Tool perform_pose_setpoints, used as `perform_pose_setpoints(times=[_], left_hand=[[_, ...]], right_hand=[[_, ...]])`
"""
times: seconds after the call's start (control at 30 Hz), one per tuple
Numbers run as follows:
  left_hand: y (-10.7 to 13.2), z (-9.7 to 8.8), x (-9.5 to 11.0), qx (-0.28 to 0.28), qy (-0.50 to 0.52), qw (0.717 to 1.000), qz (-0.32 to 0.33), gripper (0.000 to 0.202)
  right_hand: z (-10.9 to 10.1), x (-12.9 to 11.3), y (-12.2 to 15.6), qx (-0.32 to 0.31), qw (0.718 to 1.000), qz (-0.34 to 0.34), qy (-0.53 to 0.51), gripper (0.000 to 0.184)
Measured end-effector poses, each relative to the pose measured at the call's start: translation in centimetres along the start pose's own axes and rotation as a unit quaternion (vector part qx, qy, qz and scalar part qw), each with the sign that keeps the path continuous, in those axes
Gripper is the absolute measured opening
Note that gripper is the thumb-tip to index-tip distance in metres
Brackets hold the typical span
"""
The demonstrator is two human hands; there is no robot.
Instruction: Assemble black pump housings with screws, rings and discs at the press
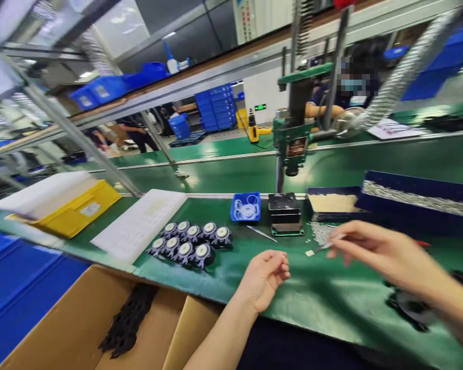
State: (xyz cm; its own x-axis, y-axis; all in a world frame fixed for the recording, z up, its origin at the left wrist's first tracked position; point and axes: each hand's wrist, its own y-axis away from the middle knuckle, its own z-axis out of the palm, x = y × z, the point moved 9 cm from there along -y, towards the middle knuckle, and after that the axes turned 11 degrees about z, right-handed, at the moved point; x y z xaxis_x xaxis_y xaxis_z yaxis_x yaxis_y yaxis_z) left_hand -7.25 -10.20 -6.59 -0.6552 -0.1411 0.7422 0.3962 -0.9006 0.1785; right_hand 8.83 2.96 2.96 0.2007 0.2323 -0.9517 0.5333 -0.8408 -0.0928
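My right hand [366,252] pinches slim metal tweezers [324,247] over the bench. At their tip is a small cream-coloured piece [309,253]; whether it is gripped or lies on the bench I cannot tell. Beside them is a spread of small silvery parts [321,232]. My left hand [264,277] is closed above the front of the bench, thumb against curled fingers; anything inside is hidden. Ahead of it stand a black block fixture [284,210] and a thin pointed metal tool [261,234]. Black assemblies with white round centres [185,250] sit in rows to the left.
A green press [293,139] rises behind the fixture. Along the back are a blue tray of white rings [246,207] and bins of small parts [334,201]. A white foam tray [141,223], yellow bin [77,208] and open carton [81,318] lie left. Another person is beyond.
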Motion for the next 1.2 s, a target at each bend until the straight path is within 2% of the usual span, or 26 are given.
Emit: perform_pose_setpoints(times=[0.07, 0.1, 0.13, 0.2, 0.3, 0.43, 0.57, 0.73, 1.03, 1.2], left_hand=[[0.3, -0.9, 0.3, 0.010, 0.019, 1.000, -0.010, 0.025], [0.5, -1.3, 0.4, 0.015, 0.026, 0.999, -0.013, 0.023], [0.6, -1.7, 0.4, 0.022, 0.034, 0.999, -0.017, 0.021], [1.0, -2.4, 0.2, 0.041, 0.053, 0.997, -0.025, 0.018], [1.5, -2.8, -0.3, 0.061, 0.085, 0.994, -0.043, 0.010], [2.1, -2.4, -1.0, 0.054, 0.119, 0.989, -0.075, 0.003], [2.4, -2.2, -1.7, 0.052, 0.142, 0.984, -0.093, 0.006], [2.3, -1.7, -2.3, 0.042, 0.125, 0.985, -0.112, 0.008], [0.7, -0.2, -3.1, 0.019, 0.091, 0.989, -0.113, 0.016], [0.2, -0.9, -3.8, 0.005, 0.058, 0.992, -0.111, 0.026]], right_hand=[[4.1, 0.2, 0.9, -0.136, 0.989, 0.037, -0.043, 0.028], [6.1, 0.2, 1.2, -0.182, 0.979, 0.051, -0.080, 0.029], [7.5, 0.1, 1.2, -0.193, 0.973, 0.057, -0.111, 0.030], [9.3, -0.1, 1.2, -0.175, 0.969, 0.061, -0.161, 0.030], [10.6, 0.1, 1.8, -0.144, 0.971, 0.058, -0.184, 0.027], [10.5, -0.1, 3.2, -0.106, 0.983, 0.024, -0.149, 0.021], [9.4, -1.1, 4.5, -0.031, 0.997, -0.041, -0.064, 0.014], [7.8, -2.1, 5.8, 0.055, 0.993, -0.108, -0.008, 0.011], [6.3, -1.8, 6.0, 0.062, 0.986, -0.156, -0.006, 0.009], [6.5, -1.2, 7.2, 0.085, 0.975, -0.204, -0.012, 0.019]])
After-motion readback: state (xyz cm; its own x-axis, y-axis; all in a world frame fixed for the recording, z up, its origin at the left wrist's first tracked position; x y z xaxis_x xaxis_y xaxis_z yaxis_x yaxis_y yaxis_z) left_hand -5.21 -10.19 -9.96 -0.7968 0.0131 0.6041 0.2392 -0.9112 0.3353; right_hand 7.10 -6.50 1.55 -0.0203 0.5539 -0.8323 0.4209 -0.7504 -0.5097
